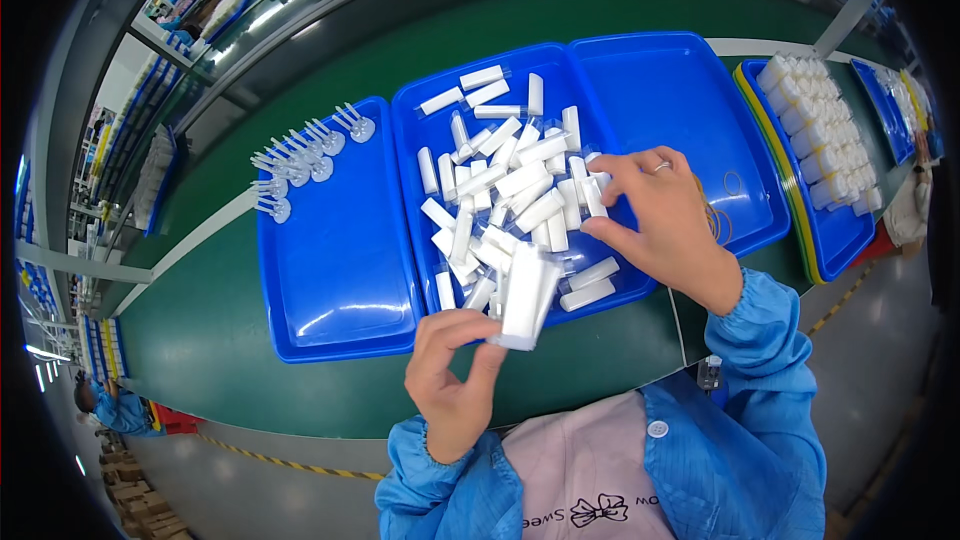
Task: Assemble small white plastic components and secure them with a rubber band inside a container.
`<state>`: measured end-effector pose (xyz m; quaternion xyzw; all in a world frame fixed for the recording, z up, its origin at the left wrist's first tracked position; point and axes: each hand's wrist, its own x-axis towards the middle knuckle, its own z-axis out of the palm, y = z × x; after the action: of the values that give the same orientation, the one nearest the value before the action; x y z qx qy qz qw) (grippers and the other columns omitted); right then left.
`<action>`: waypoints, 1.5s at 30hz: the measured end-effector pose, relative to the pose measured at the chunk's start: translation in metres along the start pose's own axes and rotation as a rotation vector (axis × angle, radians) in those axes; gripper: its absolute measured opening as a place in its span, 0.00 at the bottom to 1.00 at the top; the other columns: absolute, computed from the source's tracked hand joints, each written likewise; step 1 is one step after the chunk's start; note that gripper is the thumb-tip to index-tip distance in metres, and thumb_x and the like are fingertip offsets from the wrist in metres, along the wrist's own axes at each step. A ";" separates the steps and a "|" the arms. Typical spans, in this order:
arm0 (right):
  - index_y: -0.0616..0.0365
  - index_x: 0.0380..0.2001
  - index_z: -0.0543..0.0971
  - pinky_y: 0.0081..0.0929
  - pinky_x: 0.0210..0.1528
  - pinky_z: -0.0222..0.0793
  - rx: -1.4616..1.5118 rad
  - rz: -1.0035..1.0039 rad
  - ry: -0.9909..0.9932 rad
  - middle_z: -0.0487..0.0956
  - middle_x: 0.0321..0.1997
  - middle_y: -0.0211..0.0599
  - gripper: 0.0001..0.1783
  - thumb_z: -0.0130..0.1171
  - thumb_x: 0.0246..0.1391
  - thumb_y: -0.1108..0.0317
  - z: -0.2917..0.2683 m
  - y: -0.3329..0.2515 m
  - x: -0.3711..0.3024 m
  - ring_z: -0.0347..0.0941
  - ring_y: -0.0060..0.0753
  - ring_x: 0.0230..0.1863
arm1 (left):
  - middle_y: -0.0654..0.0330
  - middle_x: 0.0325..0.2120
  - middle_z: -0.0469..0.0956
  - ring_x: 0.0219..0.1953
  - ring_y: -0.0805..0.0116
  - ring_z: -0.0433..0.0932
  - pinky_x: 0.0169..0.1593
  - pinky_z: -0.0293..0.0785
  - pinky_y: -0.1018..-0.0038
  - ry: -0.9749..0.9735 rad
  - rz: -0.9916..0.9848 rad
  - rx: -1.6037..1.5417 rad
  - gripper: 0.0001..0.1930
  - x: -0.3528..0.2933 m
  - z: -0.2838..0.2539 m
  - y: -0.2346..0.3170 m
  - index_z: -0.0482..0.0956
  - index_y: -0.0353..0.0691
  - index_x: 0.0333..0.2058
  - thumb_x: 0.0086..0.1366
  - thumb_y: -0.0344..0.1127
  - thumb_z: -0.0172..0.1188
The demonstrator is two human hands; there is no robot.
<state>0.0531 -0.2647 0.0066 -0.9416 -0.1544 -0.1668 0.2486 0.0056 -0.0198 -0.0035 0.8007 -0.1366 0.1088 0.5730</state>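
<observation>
My left hand (455, 375) pinches the lower end of a small stack of white rectangular pieces with clear plastic edges (527, 295), held tilted above the front of the middle blue tray (405, 130). In that tray lies a loose heap of similar white pieces (520, 178), pointing in all directions. Over the heap's right side, my right hand (665, 225) has its thumb and fingers closed around a single white piece (594, 197). A ring is on one of its fingers.
To the left, a blue tray (340, 290) carries several clear pronged plastic parts (300, 160). The right blue tray (650, 70) has thin rubber bands (715, 220). Beyond it, stacked trays (850, 240) hold banded white bundles (820, 130). All rest on a green table (200, 340).
</observation>
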 end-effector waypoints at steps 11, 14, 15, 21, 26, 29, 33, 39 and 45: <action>0.59 0.43 0.75 0.33 0.42 0.67 0.412 0.104 -0.158 0.79 0.32 0.43 0.13 0.54 0.52 0.73 -0.014 0.016 0.010 0.74 0.34 0.35 | 0.56 0.34 0.75 0.36 0.68 0.73 0.40 0.69 0.75 -0.070 -0.002 -0.037 0.07 -0.002 -0.015 0.001 0.81 0.35 0.33 0.54 0.20 0.62; 0.59 0.39 0.76 0.20 0.37 0.66 1.018 0.378 -0.280 0.78 0.34 0.31 0.10 0.56 0.57 0.67 -0.028 0.016 0.007 0.70 0.18 0.34 | 0.59 0.32 0.78 0.33 0.65 0.75 0.37 0.71 0.73 -0.170 0.177 0.002 0.14 0.002 -0.011 0.007 0.84 0.39 0.33 0.46 0.17 0.63; 0.59 0.38 0.76 0.19 0.37 0.66 1.131 0.427 -0.327 0.77 0.34 0.29 0.10 0.56 0.58 0.65 -0.033 0.014 0.008 0.69 0.15 0.33 | 0.59 0.32 0.78 0.33 0.64 0.74 0.36 0.71 0.73 -0.205 0.234 0.017 0.16 0.002 -0.009 0.007 0.85 0.40 0.33 0.43 0.18 0.63; 0.59 0.37 0.76 0.16 0.39 0.62 1.138 0.395 -0.466 0.75 0.34 0.25 0.12 0.56 0.58 0.61 -0.028 0.010 0.014 0.66 0.13 0.36 | 0.62 0.30 0.77 0.32 0.64 0.74 0.34 0.70 0.72 -0.340 0.371 0.115 0.20 0.006 -0.003 0.019 0.85 0.44 0.32 0.36 0.18 0.64; 0.59 0.33 0.75 0.17 0.38 0.61 0.994 0.370 -0.531 0.74 0.32 0.26 0.12 0.53 0.58 0.61 -0.029 0.004 0.017 0.66 0.16 0.35 | 0.63 0.29 0.77 0.31 0.64 0.74 0.33 0.70 0.72 -0.344 0.442 0.140 0.20 0.008 0.001 0.016 0.85 0.45 0.33 0.37 0.21 0.64; 0.59 0.32 0.75 0.18 0.37 0.60 0.965 0.349 -0.550 0.74 0.31 0.25 0.11 0.54 0.58 0.61 -0.027 0.009 0.017 0.65 0.15 0.35 | 0.64 0.29 0.77 0.30 0.65 0.74 0.32 0.70 0.72 -0.350 0.505 0.186 0.19 0.008 0.003 0.015 0.85 0.45 0.33 0.38 0.22 0.63; 0.59 0.32 0.75 0.18 0.37 0.60 0.947 0.331 -0.571 0.72 0.31 0.23 0.10 0.55 0.58 0.62 -0.029 0.011 0.017 0.64 0.14 0.35 | 0.64 0.29 0.77 0.29 0.65 0.74 0.31 0.70 0.72 -0.342 0.545 0.223 0.18 0.008 0.004 0.015 0.85 0.45 0.33 0.39 0.24 0.63; 0.59 0.32 0.75 0.18 0.36 0.60 0.974 0.335 -0.574 0.72 0.30 0.24 0.10 0.54 0.58 0.63 -0.028 0.015 0.015 0.64 0.15 0.34 | 0.64 0.28 0.77 0.29 0.66 0.74 0.31 0.70 0.73 -0.365 0.547 0.237 0.17 0.012 0.007 0.020 0.85 0.46 0.32 0.39 0.25 0.64; 0.59 0.32 0.75 0.18 0.36 0.60 1.016 0.330 -0.609 0.72 0.31 0.22 0.10 0.55 0.58 0.63 -0.026 0.015 0.012 0.63 0.14 0.35 | 0.65 0.28 0.77 0.29 0.66 0.74 0.31 0.71 0.73 -0.365 0.570 0.243 0.16 0.010 0.007 0.020 0.85 0.46 0.32 0.41 0.26 0.64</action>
<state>0.0638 -0.2884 0.0266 -0.7222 -0.1309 0.2447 0.6336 0.0079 -0.0332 0.0155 0.7989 -0.4408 0.1348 0.3864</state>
